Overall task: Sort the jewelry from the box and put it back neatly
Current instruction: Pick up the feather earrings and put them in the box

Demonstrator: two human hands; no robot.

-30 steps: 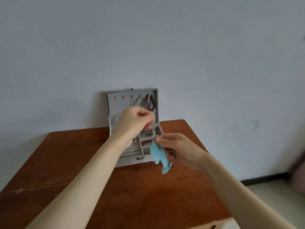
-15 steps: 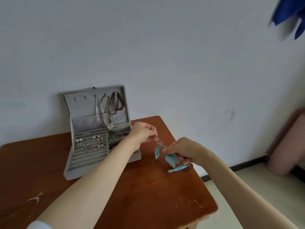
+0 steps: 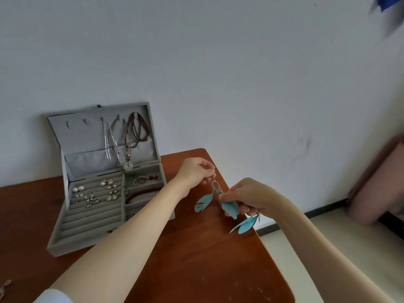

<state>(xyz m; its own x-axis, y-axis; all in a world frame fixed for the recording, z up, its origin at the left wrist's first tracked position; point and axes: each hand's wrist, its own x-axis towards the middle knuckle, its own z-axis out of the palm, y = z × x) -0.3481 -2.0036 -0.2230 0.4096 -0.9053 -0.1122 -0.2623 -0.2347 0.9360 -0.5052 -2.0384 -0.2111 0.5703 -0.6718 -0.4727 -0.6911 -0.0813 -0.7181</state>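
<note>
A grey jewelry box [image 3: 72, 241] stands open on the brown table [image 3: 196, 259], its lid upright against the wall. Necklaces [image 3: 122, 141] hang inside the lid; earrings [image 3: 96, 193] and a bracelet fill the tray. To the right of the box, my left hand [image 3: 194, 173] pinches the hook of a blue feather earring [image 3: 204, 202]. My right hand [image 3: 247, 196] grips that earring's feathers lower down, and a second blue feather earring [image 3: 244, 225] hangs from under its fingers.
A small metal piece [image 3: 4, 287] lies at the table's left front edge. The table's right edge runs close under my right hand, with pale floor [image 3: 295, 248] beyond. A brownish object [image 3: 378, 182] stands at the far right.
The view has swung right, so the box now sits to the left. Both hands carried the feather earring away from over the box to the table's right side.
</note>
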